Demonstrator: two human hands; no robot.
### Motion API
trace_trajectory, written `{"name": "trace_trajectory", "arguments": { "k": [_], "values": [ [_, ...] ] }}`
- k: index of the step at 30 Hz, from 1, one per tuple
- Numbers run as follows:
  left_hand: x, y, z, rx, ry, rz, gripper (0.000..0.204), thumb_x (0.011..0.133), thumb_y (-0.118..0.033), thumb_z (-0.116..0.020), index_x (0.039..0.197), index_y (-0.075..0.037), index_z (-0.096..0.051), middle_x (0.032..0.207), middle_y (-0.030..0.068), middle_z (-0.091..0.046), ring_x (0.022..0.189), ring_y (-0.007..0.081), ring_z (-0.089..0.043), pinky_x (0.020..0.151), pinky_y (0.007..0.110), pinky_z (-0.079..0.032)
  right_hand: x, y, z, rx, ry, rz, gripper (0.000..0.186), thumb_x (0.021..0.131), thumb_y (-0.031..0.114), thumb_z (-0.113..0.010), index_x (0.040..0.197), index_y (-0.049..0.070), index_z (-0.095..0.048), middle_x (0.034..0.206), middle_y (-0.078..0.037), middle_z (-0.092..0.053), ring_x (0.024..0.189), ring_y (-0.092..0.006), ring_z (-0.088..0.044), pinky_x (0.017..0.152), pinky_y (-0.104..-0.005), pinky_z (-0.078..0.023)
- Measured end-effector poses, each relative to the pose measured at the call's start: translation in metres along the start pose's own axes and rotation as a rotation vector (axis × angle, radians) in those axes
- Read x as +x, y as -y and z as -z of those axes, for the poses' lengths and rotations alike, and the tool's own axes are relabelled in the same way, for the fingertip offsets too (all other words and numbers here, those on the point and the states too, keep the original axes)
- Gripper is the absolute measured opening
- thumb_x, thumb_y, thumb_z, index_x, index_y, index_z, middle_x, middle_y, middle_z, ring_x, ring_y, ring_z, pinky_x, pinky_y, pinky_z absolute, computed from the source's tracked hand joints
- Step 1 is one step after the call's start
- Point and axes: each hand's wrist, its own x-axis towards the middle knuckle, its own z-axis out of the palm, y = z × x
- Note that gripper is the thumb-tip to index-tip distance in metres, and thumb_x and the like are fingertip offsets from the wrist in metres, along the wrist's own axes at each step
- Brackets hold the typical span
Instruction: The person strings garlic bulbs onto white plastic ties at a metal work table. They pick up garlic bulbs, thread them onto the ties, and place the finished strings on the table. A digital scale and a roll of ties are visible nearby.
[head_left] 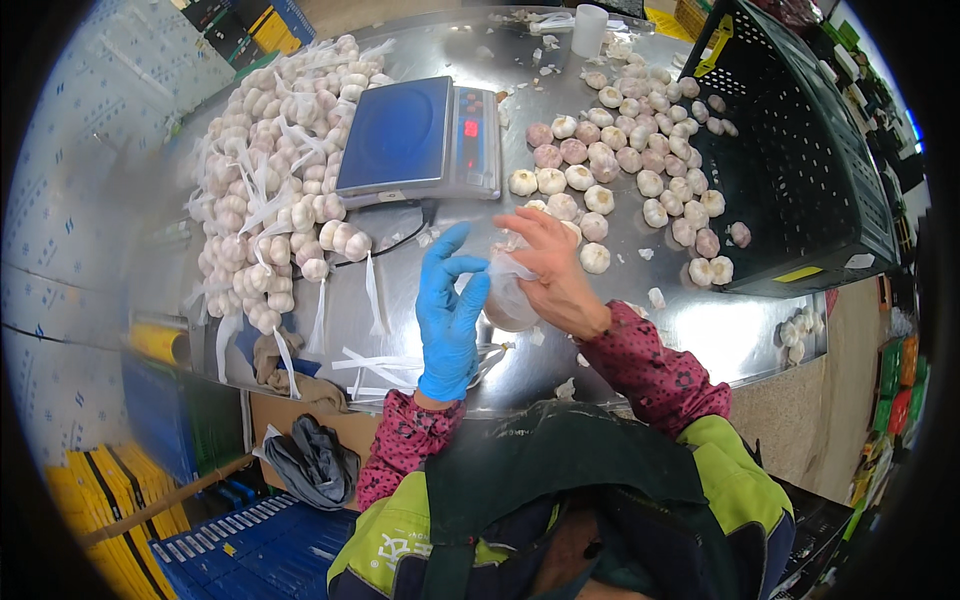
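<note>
Red digits are glowing on the digital scale's [395, 135] display; white lettering is showing on the lime-and-navy vest [405, 545], and a pale label [858, 261] is sitting on the perforated dark crate [800, 190]. Right hand [552, 272], bare, is pinching translucent white netting [512, 285] above the near table edge, just below the loose garlic bulbs [600, 165]. Left hand [450, 315], blue-gloved, is holding its fingers half-curled beside the netting; contact cannot be told. Stainless-steel table [620, 340] is reflecting light, papery skins scattering over it. Netted garlic [265, 170] is heaping left; yellow crates [110, 510] are standing lower left.
</note>
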Motion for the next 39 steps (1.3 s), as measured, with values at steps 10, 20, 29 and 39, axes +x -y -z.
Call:
{"name": "trace_trajectory", "arguments": {
  "k": [10, 20, 29, 39],
  "values": [
    [-0.035, -0.007, -0.031, -0.504, 0.383, 0.317, 0.039, 0.108, -0.024, -0.041, 0.114, 0.007, -0.064, 0.111, 0.0175, -0.069, 0.099, 0.0250, -0.068, 0.090, 0.036, -0.052, 0.039, 0.046, 0.145, 0.022, -0.138, 0.082, 0.026, 0.074, 0.004, -0.073, 0.100, 0.010, -0.075, 0.093, -0.009, -0.068, 0.082, -0.0235, -0.067, 0.069, -0.0313, -0.052],
    [-0.066, 0.103, -0.087, -1.004, 0.328, 1.248, 0.052, 0.107, -0.047, -0.041, 0.132, -0.003, -0.054, 0.121, 0.0162, -0.065, 0.111, 0.0295, -0.065, 0.100, 0.043, -0.052, -0.128, -0.009, 0.074, -0.001, 0.266, -0.062, 0.026, 0.076, 0.002, -0.061, 0.098, 0.012, -0.071, 0.081, -0.011, -0.058, 0.074, -0.0320, -0.062, 0.061, -0.0427, -0.049],
    [-0.083, 0.142, -0.067, -0.866, 0.345, 1.468, 0.053, 0.103, -0.052, -0.048, 0.126, -0.006, -0.057, 0.069, -0.0051, -0.044, 0.051, 0.0055, -0.035, 0.044, 0.020, -0.028, -0.215, -0.037, 0.056, 0.884, 0.169, -0.835, 0.052, 0.094, 0.017, -0.065, 0.143, 0.008, -0.051, 0.122, -0.014, -0.063, 0.107, -0.0239, -0.064, 0.092, -0.0352, -0.053],
    [-0.081, 0.117, -0.060, -1.036, 0.540, 1.189, 0.039, 0.107, -0.047, -0.040, 0.087, -0.015, -0.048, 0.058, -0.0068, -0.029, 0.045, 0.0062, -0.023, 0.044, 0.024, -0.022, -0.139, -0.084, -0.002, 2.023, -0.297, -0.919, 0.064, 0.105, 0.050, -0.044, 0.148, 0.003, -0.037, 0.142, -0.018, -0.051, 0.128, -0.0331, -0.053, 0.109, -0.0478, -0.044]
  ]
}}
